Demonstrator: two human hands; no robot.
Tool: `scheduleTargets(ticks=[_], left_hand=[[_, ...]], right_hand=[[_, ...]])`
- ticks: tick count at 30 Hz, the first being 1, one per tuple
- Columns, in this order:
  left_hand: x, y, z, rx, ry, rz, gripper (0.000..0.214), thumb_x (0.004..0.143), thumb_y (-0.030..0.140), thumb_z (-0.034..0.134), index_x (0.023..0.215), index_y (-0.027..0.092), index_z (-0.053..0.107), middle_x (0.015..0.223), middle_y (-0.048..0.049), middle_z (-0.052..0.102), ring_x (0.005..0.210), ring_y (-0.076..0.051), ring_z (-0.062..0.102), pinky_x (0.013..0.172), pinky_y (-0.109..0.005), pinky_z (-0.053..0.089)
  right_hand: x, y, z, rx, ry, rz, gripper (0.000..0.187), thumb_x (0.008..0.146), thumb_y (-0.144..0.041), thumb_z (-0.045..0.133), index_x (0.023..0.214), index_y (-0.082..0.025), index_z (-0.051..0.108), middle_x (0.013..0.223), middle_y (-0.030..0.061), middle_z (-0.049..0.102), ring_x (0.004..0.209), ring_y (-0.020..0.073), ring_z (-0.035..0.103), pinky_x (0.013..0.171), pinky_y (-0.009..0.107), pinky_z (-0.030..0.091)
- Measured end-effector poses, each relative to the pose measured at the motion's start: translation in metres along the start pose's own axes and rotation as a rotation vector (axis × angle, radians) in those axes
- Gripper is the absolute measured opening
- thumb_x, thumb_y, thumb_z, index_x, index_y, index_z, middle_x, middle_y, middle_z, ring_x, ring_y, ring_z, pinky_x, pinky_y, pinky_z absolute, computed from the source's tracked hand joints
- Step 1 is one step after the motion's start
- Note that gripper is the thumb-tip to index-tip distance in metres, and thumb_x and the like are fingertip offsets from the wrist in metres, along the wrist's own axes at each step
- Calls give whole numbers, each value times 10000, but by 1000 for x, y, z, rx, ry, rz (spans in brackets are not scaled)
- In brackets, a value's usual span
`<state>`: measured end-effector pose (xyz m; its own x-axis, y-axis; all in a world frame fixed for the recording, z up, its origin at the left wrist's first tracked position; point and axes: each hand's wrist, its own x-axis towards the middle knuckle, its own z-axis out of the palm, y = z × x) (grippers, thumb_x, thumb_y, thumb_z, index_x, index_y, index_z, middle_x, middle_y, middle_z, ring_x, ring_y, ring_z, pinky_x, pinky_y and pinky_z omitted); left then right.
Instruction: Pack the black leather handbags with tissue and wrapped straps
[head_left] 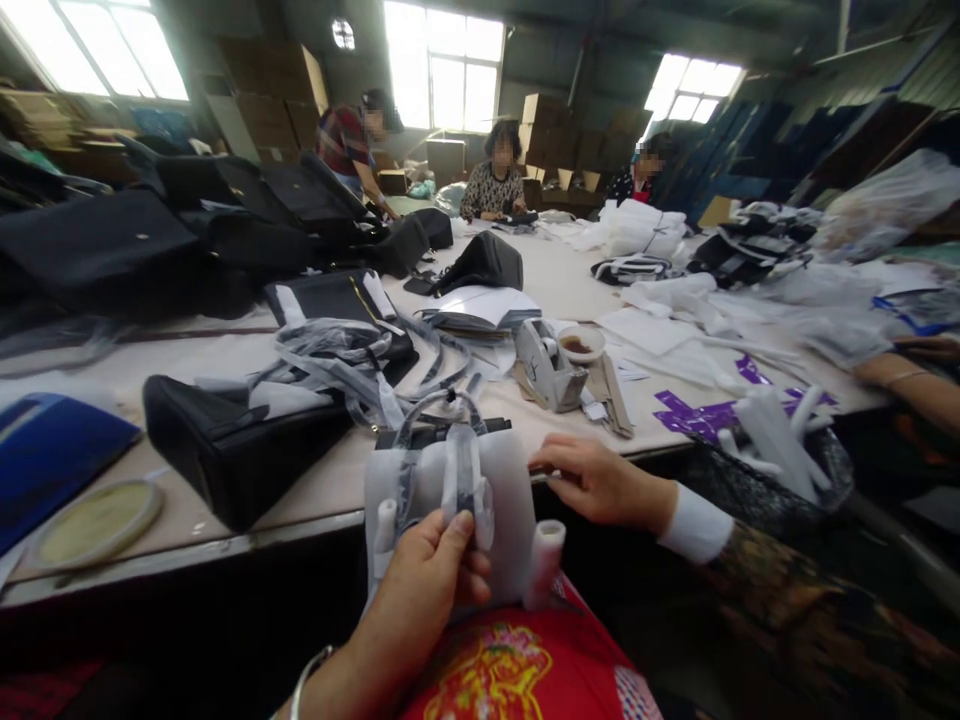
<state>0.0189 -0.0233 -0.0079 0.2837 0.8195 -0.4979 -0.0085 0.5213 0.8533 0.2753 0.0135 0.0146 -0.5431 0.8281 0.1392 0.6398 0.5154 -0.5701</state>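
A small handbag wrapped in white foam sheet stands on my lap against the table's front edge, its handles in clear plastic sticking up. My left hand is closed on the front of the wrap, thumb on top near the handle. My right hand comes in from the right with a white cuff, and its fingertips pinch the wrap's right edge. A white foam roll hangs at the wrap's lower right corner.
A black handbag lies left on the table, beside plastic-wrapped straps. A tape dispenser, small bowl, purple strips and a basket of foam rolls sit right. Three people work at the far end. Another person's arm rests far right.
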Motion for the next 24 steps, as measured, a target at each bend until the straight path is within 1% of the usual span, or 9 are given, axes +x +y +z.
scheduleTargets(ticks=[2, 4, 7, 10, 11, 13, 18, 21, 24], left_hand=[[0, 4, 5, -47, -1, -37, 520, 752, 670, 679, 827, 166, 573, 631, 5, 666, 457, -94, 589, 463, -191, 450], [2, 7, 11, -68, 4, -48, 518, 729, 661, 707, 824, 169, 573, 636, 3, 674, 464, -99, 595, 474, -202, 478], [5, 6, 18, -66, 24, -28, 511, 721, 644, 725, 845, 168, 588, 655, -1, 687, 477, -106, 605, 499, -222, 513], [8, 1, 21, -33, 47, 7, 504, 728, 639, 721, 844, 165, 595, 647, 1, 687, 468, -101, 596, 499, -216, 505], [9, -1, 20, -18, 50, 26, 500, 736, 639, 714, 832, 163, 595, 637, 2, 682, 465, -99, 595, 494, -209, 494], [9, -4, 19, 0, 51, 71, 488, 760, 636, 694, 815, 161, 597, 625, -1, 677, 466, -100, 596, 493, -203, 477], [5, -9, 20, 18, 70, 162, 462, 795, 619, 670, 808, 161, 611, 618, -11, 671, 462, -117, 600, 489, -223, 467], [4, -11, 21, 43, 77, 188, 455, 805, 610, 657, 810, 158, 610, 613, -11, 668, 461, -118, 602, 491, -223, 471], [7, -11, 21, 69, 100, 217, 450, 813, 603, 640, 811, 155, 599, 621, -15, 675, 467, -120, 613, 500, -222, 479]], right_hand=[[-40, -4, 6, 187, -180, 74, 457, 802, -95, 603, 1247, -193, 635, 1000, 50, 628, 823, 161, 586, 744, 256, 477], [-68, -12, 25, 333, -217, 181, 512, 789, -197, 693, 1295, -193, 617, 999, 42, 624, 785, 157, 563, 705, 257, 467], [-84, -24, 64, 450, -117, 368, 420, 787, -326, 749, 1170, -169, 679, 906, 29, 617, 765, 166, 550, 677, 270, 445], [-83, -33, 91, 427, 28, 495, 178, 794, -276, 729, 925, -165, 683, 806, 9, 596, 721, 157, 536, 636, 266, 410], [-82, -35, 96, 412, 69, 481, 118, 792, -249, 720, 850, -166, 660, 809, 10, 597, 732, 157, 541, 649, 269, 410], [-81, -38, 101, 421, 106, 428, 101, 792, -223, 708, 779, -170, 622, 819, 12, 608, 751, 157, 551, 669, 269, 415], [-82, -36, 106, 521, 65, 484, 197, 798, -285, 735, 955, -186, 670, 820, -3, 674, 698, 150, 582, 604, 240, 403], [-82, -32, 115, 408, 26, 352, 115, 887, -281, 624, 872, -184, 684, 820, 11, 690, 738, 165, 606, 661, 258, 413], [-82, -30, 123, 301, 93, 290, 196, 939, -290, 522, 825, -172, 630, 779, 24, 649, 699, 162, 573, 650, 270, 401]])
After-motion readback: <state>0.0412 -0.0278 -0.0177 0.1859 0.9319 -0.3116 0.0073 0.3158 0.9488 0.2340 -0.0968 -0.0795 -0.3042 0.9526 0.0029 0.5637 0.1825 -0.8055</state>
